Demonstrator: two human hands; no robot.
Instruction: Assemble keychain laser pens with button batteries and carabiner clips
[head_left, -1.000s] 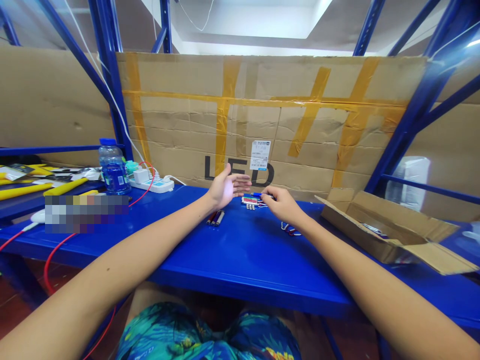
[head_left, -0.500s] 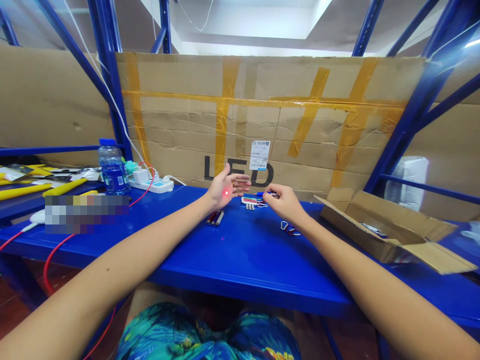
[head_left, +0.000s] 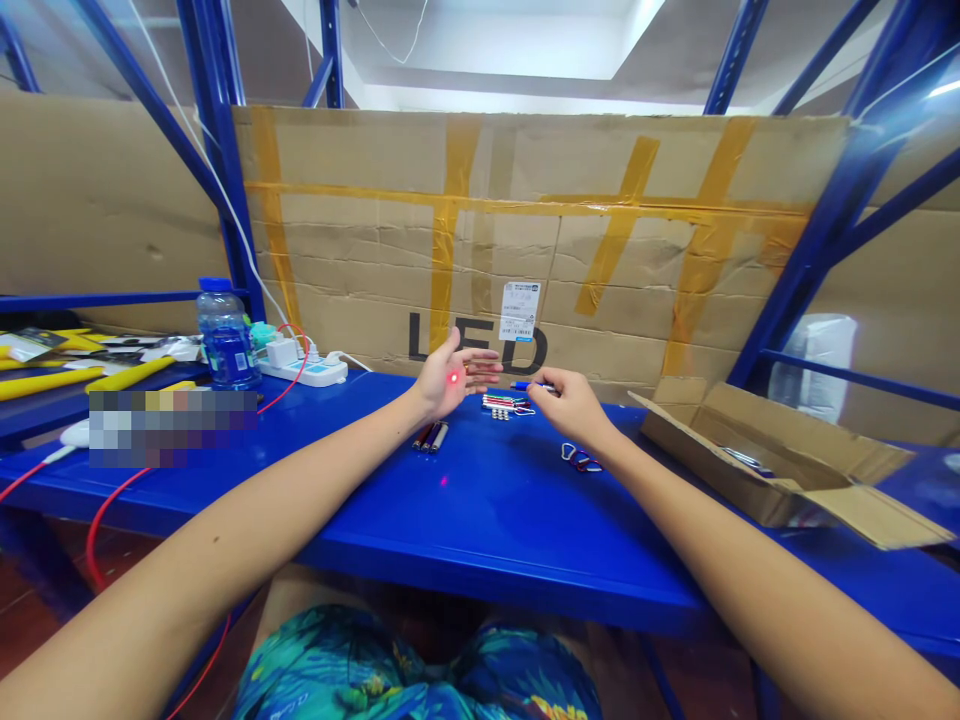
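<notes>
Cardboard (head_left: 360,250) at the back had "LED" printed on it, orange-brown tape (head_left: 630,215) slapped across it, plus a white label (head_left: 519,310) right by the D. Blue posts (head_left: 206,110) ran up either side. Over left, a blue-capped bottle (head_left: 227,345) sat just beside a power strip (head_left: 324,374), with yellow stuff (head_left: 52,383) and a red cable (head_left: 94,530) nearby.

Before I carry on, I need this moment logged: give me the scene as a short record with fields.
Left grip: open, palm showing, red dot on it
Right grip: closed on blue tube, free end toward left
Table: blue, fainter dot on it
Near tubes: side by side, below left grip in view
Far tubes: multicoloured, between grips in view
Clips: below right grip in view
Box: open, at right
Bottle: upright, at left
</notes>
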